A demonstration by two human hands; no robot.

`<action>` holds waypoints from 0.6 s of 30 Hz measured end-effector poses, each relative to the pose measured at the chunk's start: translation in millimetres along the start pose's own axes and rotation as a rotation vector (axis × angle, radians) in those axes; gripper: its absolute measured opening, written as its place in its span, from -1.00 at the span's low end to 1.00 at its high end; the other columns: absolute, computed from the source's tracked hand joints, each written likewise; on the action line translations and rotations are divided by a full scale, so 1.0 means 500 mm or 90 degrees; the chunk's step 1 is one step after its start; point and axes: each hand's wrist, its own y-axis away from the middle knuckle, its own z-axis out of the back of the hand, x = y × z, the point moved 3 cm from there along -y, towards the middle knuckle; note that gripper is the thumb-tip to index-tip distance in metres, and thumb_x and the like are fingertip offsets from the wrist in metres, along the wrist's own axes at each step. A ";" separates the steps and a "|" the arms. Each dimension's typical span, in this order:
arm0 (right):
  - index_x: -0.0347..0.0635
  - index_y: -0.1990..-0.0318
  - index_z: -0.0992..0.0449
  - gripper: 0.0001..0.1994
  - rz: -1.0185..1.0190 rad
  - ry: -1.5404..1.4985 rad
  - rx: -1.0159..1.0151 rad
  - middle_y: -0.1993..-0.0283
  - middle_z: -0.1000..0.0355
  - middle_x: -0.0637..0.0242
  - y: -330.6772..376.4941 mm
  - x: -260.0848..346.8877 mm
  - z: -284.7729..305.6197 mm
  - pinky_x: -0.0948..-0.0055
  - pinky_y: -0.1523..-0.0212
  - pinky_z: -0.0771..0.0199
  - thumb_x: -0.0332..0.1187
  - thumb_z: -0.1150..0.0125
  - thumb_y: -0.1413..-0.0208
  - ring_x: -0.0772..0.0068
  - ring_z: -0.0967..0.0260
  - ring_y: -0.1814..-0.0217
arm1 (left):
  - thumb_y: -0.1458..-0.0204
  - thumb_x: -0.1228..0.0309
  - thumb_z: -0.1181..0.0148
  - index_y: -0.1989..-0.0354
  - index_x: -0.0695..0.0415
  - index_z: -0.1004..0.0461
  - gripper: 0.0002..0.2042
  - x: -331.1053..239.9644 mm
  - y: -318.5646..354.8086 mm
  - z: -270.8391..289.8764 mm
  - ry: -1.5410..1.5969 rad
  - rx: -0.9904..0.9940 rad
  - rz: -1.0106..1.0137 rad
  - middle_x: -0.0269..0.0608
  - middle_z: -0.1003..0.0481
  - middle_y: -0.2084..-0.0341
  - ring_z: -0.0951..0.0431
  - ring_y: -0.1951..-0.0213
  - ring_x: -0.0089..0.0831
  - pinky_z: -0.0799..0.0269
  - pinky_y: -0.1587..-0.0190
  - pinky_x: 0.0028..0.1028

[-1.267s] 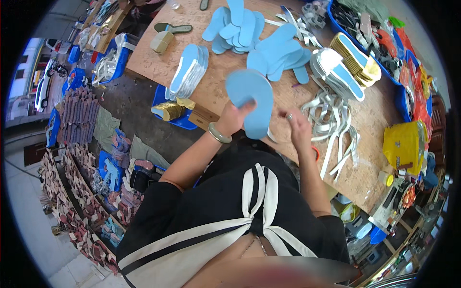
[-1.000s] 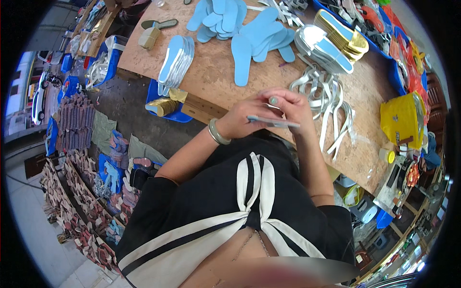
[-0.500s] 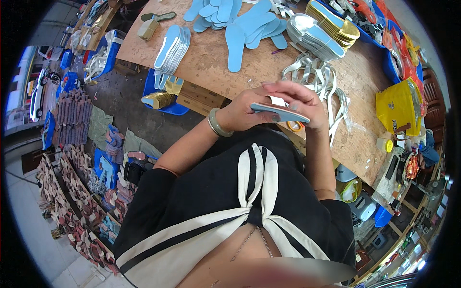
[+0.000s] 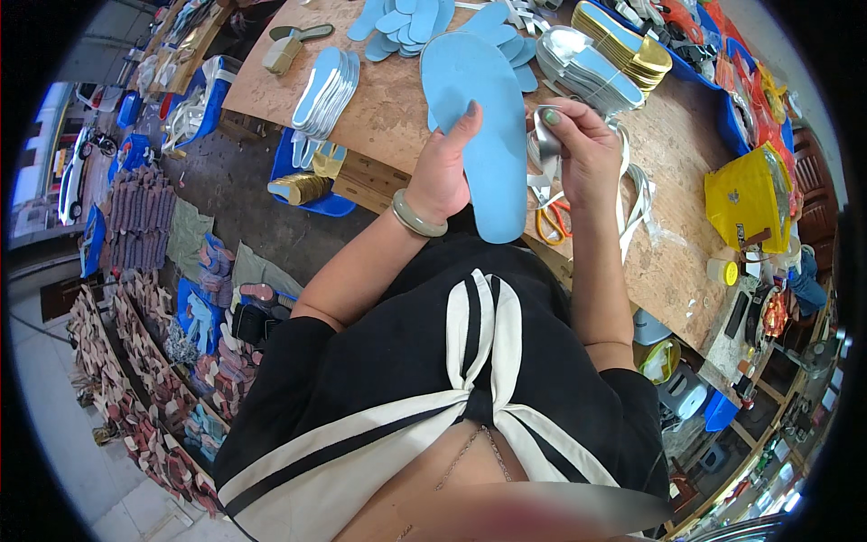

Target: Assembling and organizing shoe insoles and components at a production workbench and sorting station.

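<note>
We look down on a wooden workbench (image 4: 379, 99). At its far right edge a blue tray (image 4: 722, 81) holds a jumble of red and yellow pieces whose kind we cannot make out; beside its near end lies a yellow bag (image 4: 748, 200). Below the bench edge on the left, a blue bin (image 4: 312, 185) holds gold-coloured insoles (image 4: 301, 188). Farther left a second blue bin (image 4: 206, 98) holds silvery pieces. On the bench lie a fanned row of silver-and-blue insoles (image 4: 325, 86), a heap of light blue soles (image 4: 406, 18), and a stack of gold-edged insoles (image 4: 623, 45).

The left hand (image 4: 447, 172), wearing a pale bangle, grips a light blue sole (image 4: 483, 135) along its left edge, fingers spread across the face. The sole stands flat towards us, just above the near bench edge. The right hand (image 4: 582, 149) pinches a silver strap (image 4: 545, 149) between thumb and forefinger, touching the sole's right edge. More silver straps (image 4: 637, 194) trail over the bench beneath this hand, and orange-handled scissors (image 4: 553, 221) lie just below it.

Half a second earlier the sole was held edge-on, nearly horizontal, close to the chest, with both hands closed over it. Now it has turned to show its full face and sits farther out over the bench.
</note>
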 end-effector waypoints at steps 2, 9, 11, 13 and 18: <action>-0.36 0.20 -0.52 -0.83 -0.023 -0.022 -0.007 0.30 -0.50 0.26 -0.006 -0.014 0.001 0.60 0.25 -0.43 -0.54 -0.20 -0.02 0.55 -0.43 0.31 | -0.17 0.28 0.01 -0.05 0.22 -0.28 -0.65 0.003 0.002 -0.001 -0.003 -0.029 -0.008 -0.19 -0.42 0.09 -0.45 0.06 -0.37 -0.40 0.02 -0.33; -0.34 0.16 -0.51 -0.80 -0.048 -0.052 -0.002 0.26 -0.50 0.30 -0.010 -0.019 0.000 0.65 0.20 -0.40 -0.54 -0.19 -0.03 0.58 -0.42 0.25 | -0.15 0.28 -0.04 -0.03 0.18 -0.31 -0.67 0.015 0.006 0.002 -0.035 -0.094 -0.021 -0.23 -0.43 0.11 -0.46 0.09 -0.41 -0.40 0.04 -0.35; -0.34 0.14 -0.50 -0.79 -0.050 -0.055 0.008 0.24 -0.49 0.29 -0.002 -0.013 0.003 0.66 0.19 -0.40 -0.56 -0.18 -0.03 0.58 -0.42 0.24 | -0.15 0.28 -0.05 -0.03 0.18 -0.31 -0.67 0.017 0.006 -0.001 -0.034 -0.093 -0.022 -0.24 -0.43 0.11 -0.46 0.09 -0.41 -0.40 0.04 -0.36; -0.33 0.15 -0.49 -0.80 -0.055 -0.060 0.018 0.25 -0.49 0.30 0.001 -0.009 0.007 0.65 0.22 -0.41 -0.57 -0.18 -0.02 0.58 -0.42 0.27 | -0.14 0.29 -0.05 -0.03 0.17 -0.31 -0.67 0.023 0.004 -0.006 -0.037 -0.091 -0.022 -0.24 -0.43 0.12 -0.47 0.10 -0.41 -0.40 0.04 -0.36; -0.31 0.21 -0.47 -0.87 -0.057 -0.066 0.015 0.30 -0.48 0.29 0.003 -0.014 0.021 0.63 0.30 -0.43 -0.50 -0.16 -0.07 0.57 -0.42 0.33 | -0.15 0.28 -0.04 -0.02 0.20 -0.31 -0.67 0.035 0.005 0.001 -0.049 -0.086 -0.047 -0.19 -0.45 0.13 -0.48 0.11 -0.39 -0.41 0.05 -0.37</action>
